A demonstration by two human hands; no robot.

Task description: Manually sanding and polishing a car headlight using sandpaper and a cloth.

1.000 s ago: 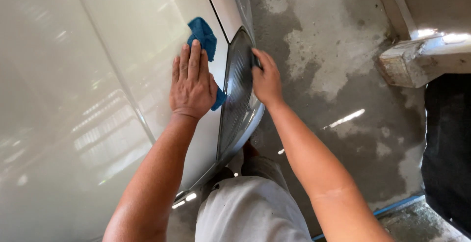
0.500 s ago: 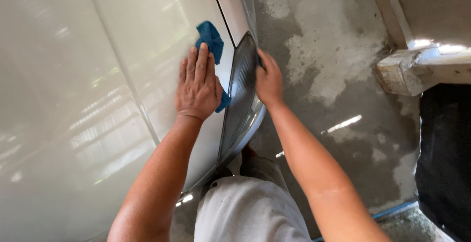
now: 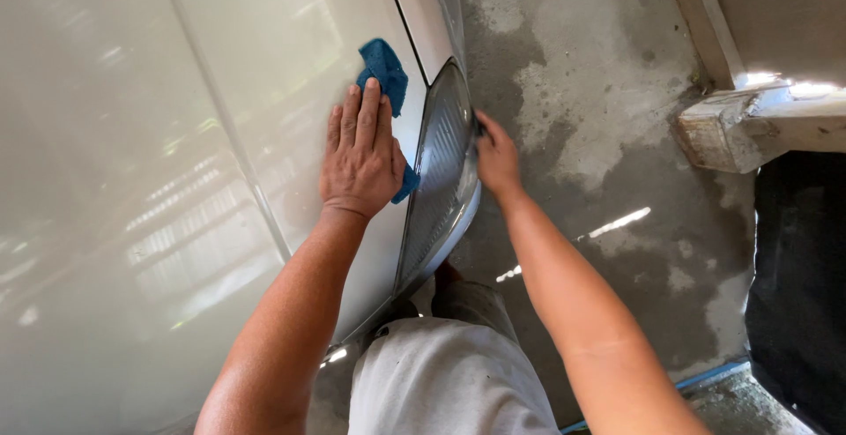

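The left hand (image 3: 359, 157) lies flat, fingers together and stretched out, pressing a blue cloth (image 3: 386, 82) against the white car panel (image 3: 176, 179). It grips nothing; the palm and fingers only bear down on the cloth. The cloth shows beyond the fingertips as a folded bunch and again as a small corner under the heel of the hand, close to the panel's edge by the headlight (image 3: 441, 171).

The right hand (image 3: 496, 155) is curled on the outer rim of the headlight, its fingers wrapped over the edge near the top of the lens; what lies under the fingertips cannot be made out. The headlight is a long, ribbed, clear lens with a chrome-coloured lower edge, set between the panel and the open floor (image 3: 599, 91).

A dark seam (image 3: 405, 21) runs along the panel from the top edge down to the headlight. The floor is patchy grey concrete with damp marks. A concrete block (image 3: 731, 126) sits at the right edge, and a dark mat (image 3: 797, 294) lies below it. The person's grey shorts (image 3: 441, 382) show at the bottom edge.
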